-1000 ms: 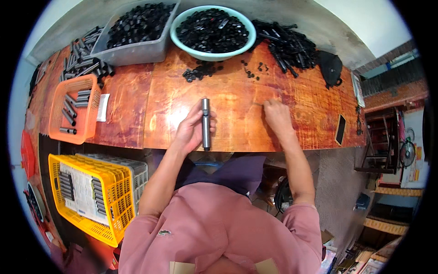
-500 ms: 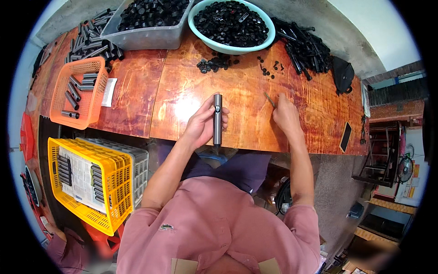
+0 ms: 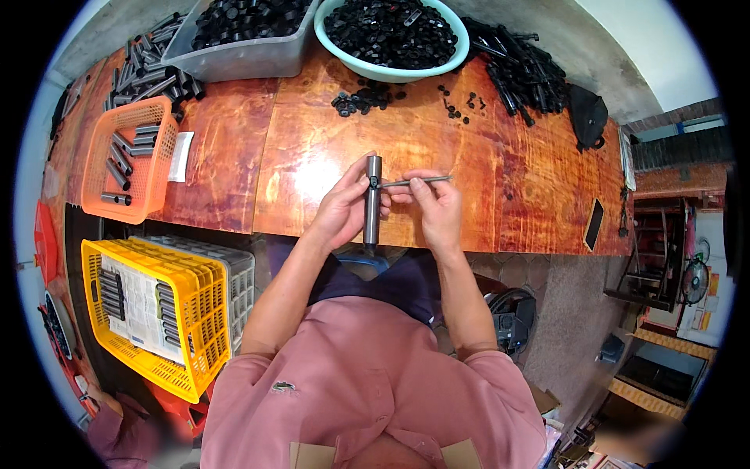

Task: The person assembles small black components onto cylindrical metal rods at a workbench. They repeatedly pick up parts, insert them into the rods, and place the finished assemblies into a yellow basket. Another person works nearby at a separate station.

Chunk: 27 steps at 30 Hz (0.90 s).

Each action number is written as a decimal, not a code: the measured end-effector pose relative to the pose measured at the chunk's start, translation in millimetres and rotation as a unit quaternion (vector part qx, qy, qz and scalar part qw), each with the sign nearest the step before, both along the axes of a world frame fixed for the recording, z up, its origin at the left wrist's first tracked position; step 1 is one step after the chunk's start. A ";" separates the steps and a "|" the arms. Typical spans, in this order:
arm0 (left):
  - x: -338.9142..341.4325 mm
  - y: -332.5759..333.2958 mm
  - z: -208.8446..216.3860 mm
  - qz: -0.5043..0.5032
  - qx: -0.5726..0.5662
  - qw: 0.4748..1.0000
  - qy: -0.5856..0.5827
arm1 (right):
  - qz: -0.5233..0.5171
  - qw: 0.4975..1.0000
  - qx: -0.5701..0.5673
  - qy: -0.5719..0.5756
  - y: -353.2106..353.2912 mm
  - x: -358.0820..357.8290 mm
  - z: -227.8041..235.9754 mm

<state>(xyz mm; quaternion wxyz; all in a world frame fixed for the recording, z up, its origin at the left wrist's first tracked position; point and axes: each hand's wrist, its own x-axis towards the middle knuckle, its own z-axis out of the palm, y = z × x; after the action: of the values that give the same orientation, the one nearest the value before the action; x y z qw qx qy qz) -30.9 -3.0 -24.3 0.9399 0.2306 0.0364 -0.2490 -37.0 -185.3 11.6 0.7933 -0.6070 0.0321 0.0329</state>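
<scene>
My left hand [image 3: 342,207] is closed round a dark grey metal tube [image 3: 373,211], held upright over the front edge of the wooden table [image 3: 305,141]. Near the top of the tube is a small round hole or fitting. In my right hand [image 3: 434,209] a thin rod-like tool [image 3: 428,180] is pinched, lying level, its tip at that fitting. Whether the tip is inside or only touching, I cannot tell. Small black round parts [image 3: 363,98] lie on the table beyond my hands.
At the back stand a clear bin [image 3: 234,69] and a pale blue basin [image 3: 391,74], both full of black parts. Black rods [image 3: 519,74] are piled at back right. An orange basket [image 3: 90,191] and a yellow crate [image 3: 191,344] at left hold tubes. A person's sleeve [image 3: 117,430] shows lower left.
My right hand has moved left from over the table, bringing the thin tool to the tube. The left hand keeps the tube in nearly the same place.
</scene>
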 end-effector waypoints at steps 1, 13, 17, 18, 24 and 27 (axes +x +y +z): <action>0.3 0.0 -1.2 -0.004 -0.006 1.000 -0.005 | -0.013 0.999 -0.029 -0.017 4.3 -2.9 2.6; 0.1 0.8 -2.9 -0.007 -0.003 1.000 -0.019 | -0.059 0.906 -0.338 -0.249 20.2 -13.4 13.9; -0.3 -0.6 1.3 0.001 0.006 1.000 -0.021 | -0.058 0.900 -0.331 -0.276 19.7 -12.8 11.3; -0.5 -0.9 2.9 0.002 0.010 1.000 -0.019 | -0.056 0.901 -0.329 -0.278 19.9 -13.4 13.5; 0.2 -3.1 5.1 0.012 0.025 1.000 -0.013 | -0.037 0.888 -0.347 -0.299 20.3 -12.8 18.3; 0.1 -3.5 4.2 0.013 0.028 0.999 -0.012 | -0.028 0.883 -0.350 -0.312 20.4 -13.0 15.2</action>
<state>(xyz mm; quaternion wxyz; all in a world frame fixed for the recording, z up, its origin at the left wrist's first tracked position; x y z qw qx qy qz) -30.7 -6.5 -20.2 0.9367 0.2593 0.0356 -0.2327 -50.0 -164.9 26.9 0.4986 -0.8231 -0.1905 -0.1939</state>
